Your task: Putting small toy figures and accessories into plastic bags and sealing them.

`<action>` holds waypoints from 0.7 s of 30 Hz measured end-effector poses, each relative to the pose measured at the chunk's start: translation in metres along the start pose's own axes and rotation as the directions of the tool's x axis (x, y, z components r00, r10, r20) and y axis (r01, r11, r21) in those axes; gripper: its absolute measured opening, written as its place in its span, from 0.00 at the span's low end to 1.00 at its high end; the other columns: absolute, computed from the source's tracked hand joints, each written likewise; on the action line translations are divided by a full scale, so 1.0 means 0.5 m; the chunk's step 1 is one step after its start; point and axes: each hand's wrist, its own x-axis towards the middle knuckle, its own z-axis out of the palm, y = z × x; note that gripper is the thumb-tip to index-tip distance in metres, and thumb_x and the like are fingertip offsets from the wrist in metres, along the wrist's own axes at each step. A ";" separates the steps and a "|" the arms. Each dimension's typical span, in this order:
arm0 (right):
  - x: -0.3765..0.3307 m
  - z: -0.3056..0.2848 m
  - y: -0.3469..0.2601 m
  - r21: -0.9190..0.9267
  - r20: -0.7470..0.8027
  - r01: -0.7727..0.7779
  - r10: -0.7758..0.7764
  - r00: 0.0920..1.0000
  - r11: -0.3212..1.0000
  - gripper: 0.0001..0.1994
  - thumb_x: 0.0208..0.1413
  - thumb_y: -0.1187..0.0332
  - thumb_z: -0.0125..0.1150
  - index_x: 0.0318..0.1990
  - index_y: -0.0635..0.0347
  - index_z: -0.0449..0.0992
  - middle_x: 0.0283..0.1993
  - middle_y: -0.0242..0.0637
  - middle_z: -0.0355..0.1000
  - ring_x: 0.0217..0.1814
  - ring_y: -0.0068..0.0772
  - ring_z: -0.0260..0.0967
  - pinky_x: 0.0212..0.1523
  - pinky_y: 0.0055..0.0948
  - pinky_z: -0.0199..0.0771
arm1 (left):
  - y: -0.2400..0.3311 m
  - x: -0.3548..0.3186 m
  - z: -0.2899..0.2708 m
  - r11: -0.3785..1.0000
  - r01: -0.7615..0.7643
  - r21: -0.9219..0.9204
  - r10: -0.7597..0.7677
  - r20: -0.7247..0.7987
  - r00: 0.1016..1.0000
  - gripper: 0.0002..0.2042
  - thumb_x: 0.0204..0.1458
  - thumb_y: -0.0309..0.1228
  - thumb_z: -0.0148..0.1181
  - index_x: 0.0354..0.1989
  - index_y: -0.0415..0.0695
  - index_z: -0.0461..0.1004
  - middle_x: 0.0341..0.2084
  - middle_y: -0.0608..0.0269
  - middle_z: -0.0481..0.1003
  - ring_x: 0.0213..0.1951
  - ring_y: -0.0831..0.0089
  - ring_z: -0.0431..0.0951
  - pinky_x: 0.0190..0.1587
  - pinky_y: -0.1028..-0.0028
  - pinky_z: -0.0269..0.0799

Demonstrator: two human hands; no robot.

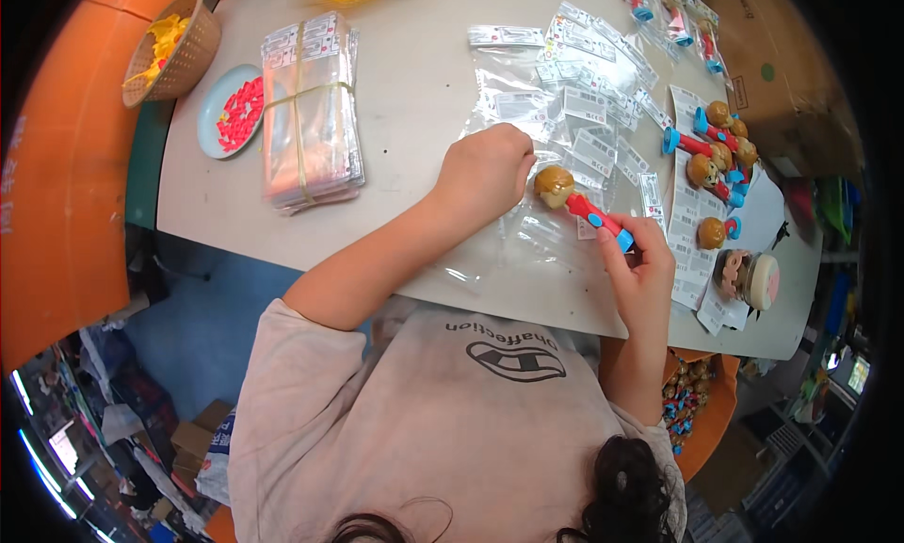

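My right hand grips a small toy by its blue lower end. The toy has a round brown head and a red-and-blue handle, and is tilted with its head toward my left hand. My left hand is closed above clear plastic bags, its fingertips curled near the toy's head. Whether it pinches anything I cannot make out. Flat clear bags lie beneath both hands. Beyond them more bags with printed white tops are spread out overlapping, with white label slips among them.
A banded stack of clear bags lies left, beside a plate of small pink pieces and a basket with yellow pieces. At right are more toys, label sheets, a jar and a cardboard box.
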 end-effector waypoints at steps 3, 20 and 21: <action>-0.017 0.011 -0.003 0.060 0.012 -0.049 0.048 0.999 0.997 0.10 0.52 0.74 0.64 0.43 0.66 0.76 0.36 0.32 0.70 0.30 0.16 0.65 0.28 0.16 0.63 | 0.002 0.000 -0.004 0.999 0.035 -0.035 -0.035 -0.015 0.999 0.05 0.51 0.29 0.57 0.30 0.41 0.76 0.30 0.57 0.76 0.32 0.59 0.77 0.35 0.65 0.72; -0.023 0.110 0.064 -0.185 -0.352 0.473 -0.507 0.786 0.861 0.14 0.46 0.82 0.65 0.43 0.67 0.77 0.42 0.44 0.74 0.41 0.36 0.74 0.42 0.27 0.74 | 0.006 0.014 -0.006 0.954 -0.241 -0.176 0.191 -0.259 0.947 0.04 0.47 0.24 0.57 0.26 0.36 0.72 0.29 0.53 0.71 0.36 0.55 0.74 0.39 0.64 0.71; -0.021 0.112 0.061 -0.161 -0.374 0.402 -0.432 0.820 0.901 0.13 0.46 0.82 0.65 0.43 0.68 0.78 0.41 0.44 0.74 0.41 0.35 0.74 0.42 0.27 0.74 | 0.004 0.013 -0.005 0.950 -0.259 -0.176 0.212 -0.244 0.946 0.04 0.47 0.24 0.57 0.26 0.36 0.72 0.30 0.52 0.71 0.36 0.55 0.73 0.39 0.64 0.71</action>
